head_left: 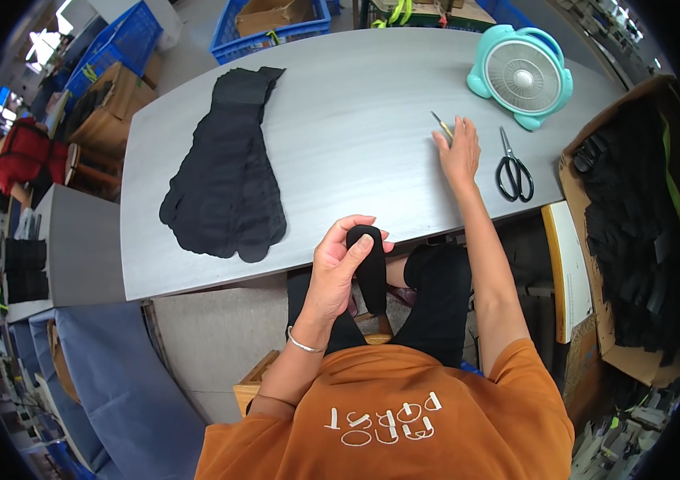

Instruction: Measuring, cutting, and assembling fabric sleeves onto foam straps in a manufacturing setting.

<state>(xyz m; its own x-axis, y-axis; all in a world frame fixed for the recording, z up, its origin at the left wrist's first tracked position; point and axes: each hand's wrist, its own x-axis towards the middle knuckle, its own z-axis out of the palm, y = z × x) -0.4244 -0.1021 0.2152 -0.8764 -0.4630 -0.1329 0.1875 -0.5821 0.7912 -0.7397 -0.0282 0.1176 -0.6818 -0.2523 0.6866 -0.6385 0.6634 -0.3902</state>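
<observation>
Step in hand: judged as a two-handed stage, with one black piece [371, 276] supported on the left and a slim yellow-handled tool [444, 126] attended to on the right
Left grip [338, 260]: closed on the black piece near its rounded upper end; thumb flat on the near face, fingers behind
Black piece location: in front of the body at the near edge of the tabletop [356, 144], its lower part hanging over the lap
Right grip [459, 152]: thumb and fingers spread over the tabletop, the gap between them partly open; whether they touch the tool cannot be told
Tool location: at the thumb and forefinger of the right grip, thin tip directed toward the far left
Next move calls for: in judgement, a definite state at the tool, either a full pinch on the yellow handle or full clearance from it, fingers away from the thin tip; the left pinch stays steady meanwhile
Scissors [513, 177]: black-handled, lying to the right of the right grip, apart from it, blades pointing away from the body
Fabric stack [232, 168]: black overlapping pieces, flat on the left part of the tabletop, well apart from both grips
Fan [523, 78]: teal, at the far right of the tabletop, beyond the scissors
</observation>
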